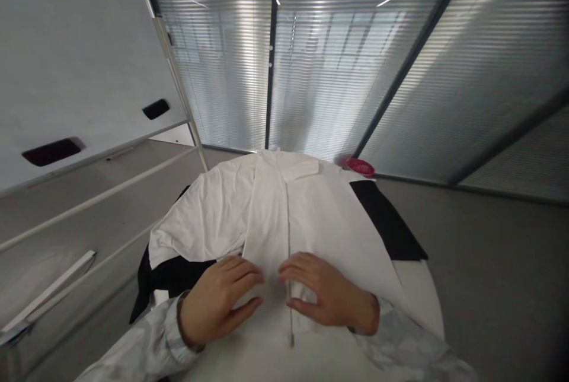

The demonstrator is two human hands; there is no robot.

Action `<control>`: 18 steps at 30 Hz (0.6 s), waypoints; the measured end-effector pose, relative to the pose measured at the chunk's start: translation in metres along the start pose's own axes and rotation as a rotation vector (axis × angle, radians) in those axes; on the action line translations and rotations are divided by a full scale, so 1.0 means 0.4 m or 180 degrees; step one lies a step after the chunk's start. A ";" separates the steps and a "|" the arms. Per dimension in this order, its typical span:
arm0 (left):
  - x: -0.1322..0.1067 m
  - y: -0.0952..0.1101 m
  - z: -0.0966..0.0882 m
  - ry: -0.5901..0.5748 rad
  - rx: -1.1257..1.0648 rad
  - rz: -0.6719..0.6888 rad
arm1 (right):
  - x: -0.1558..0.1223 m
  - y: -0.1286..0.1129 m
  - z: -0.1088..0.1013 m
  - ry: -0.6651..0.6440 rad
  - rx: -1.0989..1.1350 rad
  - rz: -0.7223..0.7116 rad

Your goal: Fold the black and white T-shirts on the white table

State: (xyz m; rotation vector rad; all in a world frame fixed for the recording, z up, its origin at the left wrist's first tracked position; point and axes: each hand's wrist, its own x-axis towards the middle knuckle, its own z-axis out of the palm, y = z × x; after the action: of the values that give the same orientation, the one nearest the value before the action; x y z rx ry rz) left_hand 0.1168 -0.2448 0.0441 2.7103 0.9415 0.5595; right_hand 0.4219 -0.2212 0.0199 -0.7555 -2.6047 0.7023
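Observation:
A white garment with a long front zipper or seam line lies spread on a white table. One sleeve fans out to the left, and a collar-like part is at the far end. Over its lower left part, my left hand is held palm inward, thumb apart from the curved fingers, with nothing visible in it. My right hand faces it across the middle line, fingers and thumb parted near the zipper edge. Whether the fingertips touch the fabric I cannot tell.
Black cloth shows under the garment at the right and also at the left. A pink-red basket is at the table's far right edge. A whiteboard on a metal frame stands at the left; glass panels with blinds rise behind.

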 end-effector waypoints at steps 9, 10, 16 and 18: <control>0.011 -0.077 0.120 -0.0691 0.0228 0.0105 | -0.073 0.079 -0.041 -0.0508 0.0041 0.0680; 0.015 -0.079 0.101 -0.0849 0.0149 0.0161 | -0.081 0.092 -0.072 -0.0472 0.0197 0.0762; 0.184 -0.116 -0.045 -0.1173 -0.0503 0.0224 | -0.071 0.334 -0.311 0.1471 0.0629 0.2223; 0.280 -0.150 -0.045 -0.0684 -0.0339 0.0111 | -0.049 0.448 -0.373 0.2643 0.0737 0.2942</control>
State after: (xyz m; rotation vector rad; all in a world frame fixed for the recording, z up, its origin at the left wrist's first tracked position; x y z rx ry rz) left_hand 0.1574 -0.1262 0.0724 2.6304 0.7878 0.3068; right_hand 0.5757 -0.0461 0.0414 -1.7288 -1.3376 0.6747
